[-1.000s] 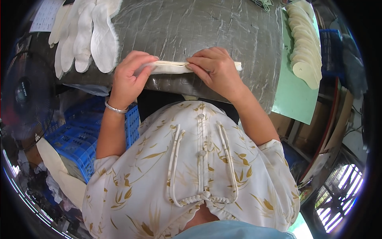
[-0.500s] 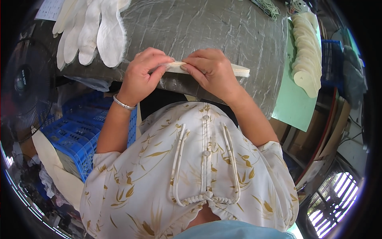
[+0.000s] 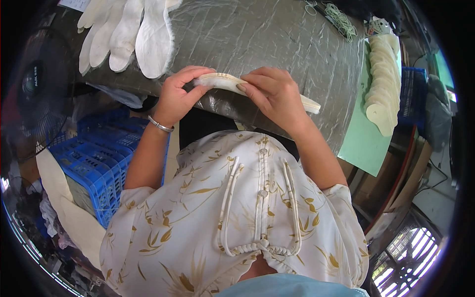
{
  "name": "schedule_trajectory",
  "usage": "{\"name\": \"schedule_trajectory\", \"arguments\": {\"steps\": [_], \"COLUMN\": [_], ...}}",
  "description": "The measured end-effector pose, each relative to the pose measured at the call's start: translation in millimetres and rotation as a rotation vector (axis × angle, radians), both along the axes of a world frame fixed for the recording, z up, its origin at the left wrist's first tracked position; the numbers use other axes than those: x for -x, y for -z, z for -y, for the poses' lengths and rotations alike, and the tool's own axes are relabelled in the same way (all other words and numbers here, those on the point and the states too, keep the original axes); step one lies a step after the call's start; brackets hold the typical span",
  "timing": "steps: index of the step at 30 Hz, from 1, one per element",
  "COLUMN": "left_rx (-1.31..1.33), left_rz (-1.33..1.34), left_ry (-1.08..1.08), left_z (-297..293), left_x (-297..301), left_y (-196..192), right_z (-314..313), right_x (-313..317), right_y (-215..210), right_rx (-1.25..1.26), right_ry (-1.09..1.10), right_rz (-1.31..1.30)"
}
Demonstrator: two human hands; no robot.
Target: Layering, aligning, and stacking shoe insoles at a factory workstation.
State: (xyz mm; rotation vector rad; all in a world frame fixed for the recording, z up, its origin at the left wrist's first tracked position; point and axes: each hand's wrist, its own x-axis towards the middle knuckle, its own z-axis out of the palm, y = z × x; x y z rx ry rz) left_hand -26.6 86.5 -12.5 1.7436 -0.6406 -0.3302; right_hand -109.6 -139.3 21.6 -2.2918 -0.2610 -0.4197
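A cream-and-white fleecy insole (image 3: 225, 83) is held edge-on above the near edge of the table. My left hand (image 3: 179, 94) pinches its left end between thumb and fingers. My right hand (image 3: 278, 96) grips it near the middle, thumb on the near side, and the right end sticks out past that hand. Between the hands the insole bows slightly upward. Several white fleecy insoles (image 3: 154, 44) lie fanned out on the table to the far left of my hands.
Dark plastic covers the table (image 3: 237, 39). At right, overlapping cream sole-shaped pieces (image 3: 382, 81) lie on a green sheet (image 3: 363, 153). Pale cord (image 3: 341, 22) lies at the back. Blue crates (image 3: 96, 171) and a fan (image 3: 37, 81) stand at left.
The insole now bows between my hands, and more of its edge shows. My right hand has slid a little rightward along it, widening the gap between the hands.
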Motion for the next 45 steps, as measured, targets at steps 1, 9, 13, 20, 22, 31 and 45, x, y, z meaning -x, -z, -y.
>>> {"name": "schedule_trajectory", "arguments": {"steps": [1,9,13,20,22,31,45], "left_rx": [0.004,0.219,0.224,0.215,0.221,0.242,0.204], "left_rz": [0.002,-0.301,-0.313,-0.315,-0.334,-0.451,-0.501], "left_ry": [-0.005,0.116,0.154,0.138,0.122,0.206,0.262], "left_z": [2.3,-2.8,-4.9,-0.2,1.8,3.2,68.7], "left_x": [1.4,5.5,6.2,2.2,4.0,-3.2,-18.5], "left_y": [1.7,13.0,17.9,11.0,11.1,-0.5,-59.1], "right_z": [-0.9,-4.2,-7.9,-18.0,-22.3,-16.5,35.0], "right_x": [-0.9,-1.5,2.1,-0.3,-4.0,-6.8,2.6], "right_y": [-0.8,-2.6,-6.5,-8.0,-11.0,-11.4,-43.0], "right_rx": [0.004,0.201,0.219,0.259,0.339,0.371,0.527], "right_ry": [-0.005,-0.01,0.019,0.018,-0.021,-0.06,0.052], "right_rz": [0.002,0.153,0.111,0.217,0.253,0.303,0.563]}}
